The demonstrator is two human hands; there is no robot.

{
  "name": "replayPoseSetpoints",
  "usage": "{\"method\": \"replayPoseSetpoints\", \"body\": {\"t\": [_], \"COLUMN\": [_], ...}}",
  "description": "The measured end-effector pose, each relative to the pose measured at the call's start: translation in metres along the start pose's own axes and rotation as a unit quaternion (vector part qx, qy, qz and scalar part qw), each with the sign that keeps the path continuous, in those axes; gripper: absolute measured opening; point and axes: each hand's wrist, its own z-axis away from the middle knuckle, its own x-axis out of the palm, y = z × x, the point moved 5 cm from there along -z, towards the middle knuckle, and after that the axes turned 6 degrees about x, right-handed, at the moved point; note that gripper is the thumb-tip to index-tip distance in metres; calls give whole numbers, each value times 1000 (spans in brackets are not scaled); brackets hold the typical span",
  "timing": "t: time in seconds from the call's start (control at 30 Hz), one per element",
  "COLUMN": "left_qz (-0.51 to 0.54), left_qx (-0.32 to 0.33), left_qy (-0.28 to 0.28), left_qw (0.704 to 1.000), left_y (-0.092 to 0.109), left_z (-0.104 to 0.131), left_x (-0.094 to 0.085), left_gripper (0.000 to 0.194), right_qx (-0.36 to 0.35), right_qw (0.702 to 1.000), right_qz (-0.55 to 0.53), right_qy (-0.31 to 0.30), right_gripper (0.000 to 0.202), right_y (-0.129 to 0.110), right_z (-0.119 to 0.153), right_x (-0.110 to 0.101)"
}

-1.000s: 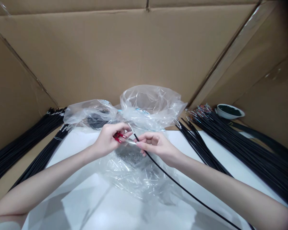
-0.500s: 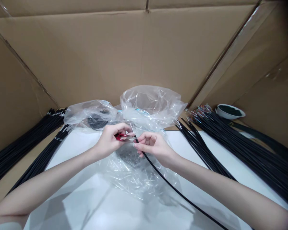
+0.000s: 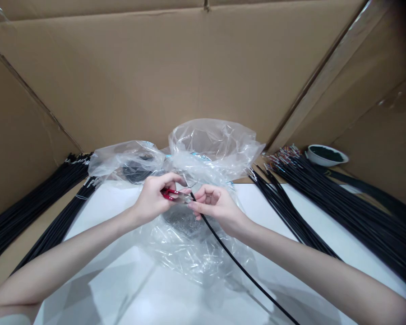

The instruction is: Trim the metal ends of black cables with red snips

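Note:
My left hand (image 3: 157, 196) is closed around small red-handled thread snips (image 3: 171, 194), whose metal blades point right toward the end of a black cable (image 3: 235, 262). Between thumb and fingertips, my right hand (image 3: 218, 207) pinches that cable close to its end. From the hands the cable curves down to the lower right. Thin pale strands (image 3: 187, 180) stick out at the cable's tip, near my left index finger. Under both hands lies a crumpled clear plastic bag (image 3: 196, 243) with a grey mass inside; what that is I cannot make out.
Bundles of black cables lie at the left (image 3: 37, 198) and right (image 3: 341, 216), the right ones with coloured wire ends. A white bowl (image 3: 345, 159) with dark contents stands at the back right. Cardboard walls (image 3: 122, 81) enclose the white table (image 3: 122, 280).
More of the snips' blades now shows beside the cable's end. The cable's lower part has swung slightly left. Both hands stay in nearly the same place.

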Motion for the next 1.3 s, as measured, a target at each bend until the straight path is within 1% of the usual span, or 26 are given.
{"method": "replayPoseSetpoints", "body": {"t": [0.1, 0.13, 0.17, 0.2, 0.23, 0.27, 0.33, 0.37, 0.4, 0.43, 0.47, 0.5, 0.57, 0.6, 0.67, 0.7, 0.73, 0.8, 0.87, 0.93, 0.97, 1.0, 1.07, 1.17, 1.23, 1.3], "left_qz": [9, 3, -10, -31, -60, -96, -173, -201, -216, -216, -201, -177, -124, -106, -92, -92, -96, -109, -138, -175, -192, -203, -192, -120, -90, -84], "left_qx": [-18, -8, 18, 61, 122, 192, 323, 362, 380, 377, 357, 323, 233, 190, 133, 119, 117, 149, 219, 292, 312, 316, 288, 207, 159, 128], "left_qy": [-12, -7, 1, 8, 13, 17, 15, 12, 11, 10, 11, 16, 31, 31, 14, 2, -6, -7, 9, 23, 27, 27, 20, 9, -4, -24], "left_qw": [1000, 1000, 1000, 998, 991, 977, 930, 910, 899, 901, 912, 930, 964, 975, 987, 989, 989, 983, 966, 940, 930, 926, 938, 971, 983, 988], "left_y": [-1, -2, -2, -2, 0, 2, 4, 4, 3, 3, 3, 3, 2, 2, 3, 3, 3, 3, 4, 5, 4, 3, 3, 4, 6, 7], "left_z": [0, 0, 0, 1, 3, 6, 14, 18, 19, 19, 18, 15, 9, 6, 3, 3, 3, 4, 8, 12, 14, 14, 12, 6, 3, 1], "left_x": [5, 5, 5, 4, 3, 3, 4, 5, 4, 3, 1, -2, -7, -8, -6, -4, -1, 2, 4, 4, 4, 3, -1, -6, -6, -2], "left_gripper": [15, 13, 11, 8, 5, 6, 13, 15, 15, 14, 13, 13, 20, 23, 22, 18, 14, 6, 7, 11, 13, 14, 13, 17, 19, 13], "right_qx": [-3, 3, 12, 23, 36, 49, 63, 63, 58, 50, 41, 34, 29, 30, 32, 30, 28, 21, 21, 28, 30, 34, 38, 41, 37, 35], "right_qw": [1000, 1000, 1000, 999, 998, 997, 996, 996, 996, 997, 998, 999, 999, 999, 999, 999, 999, 999, 998, 997, 996, 996, 996, 997, 998, 998], "right_qz": [20, 21, 18, 13, 5, -5, -28, -39, -44, -44, -38, -30, -18, -16, -17, -18, -19, -23, -41, -64, -74, -80, -79, -58, -45, -43], "right_qy": [4, -4, -18, -34, -48, -58, -60, -54, -47, -40, -34, -29, -28, -29, -33, -34, -36, -41, -45, -41, -37, -32, -20, -12, -19, -31], "right_gripper": [31, 30, 29, 29, 29, 29, 28, 27, 27, 26, 26, 26, 26, 25, 25, 24, 24, 23, 23, 22, 22, 22, 23, 24, 25, 25], "right_y": [-1, -1, -2, -2, -2, -1, 1, 1, 1, 0, -1, -2, -3, -3, -3, -3, -3, -3, -2, 0, 0, 1, 1, 0, 0, 0], "right_z": [0, 0, 0, 1, 1, 1, 1, 0, 0, 0, 0, 0, 1, 2, 2, 2, 2, 2, 2, 2, 2, 2, 2, 2, 2, 2], "right_x": [-1, -1, -1, -1, -1, -1, -2, -3, -4, -5, -5, -5, -4, -3, -2, -1, 0, 1, 2, 2, 1, 0, -2, -4, -3, -1]}}
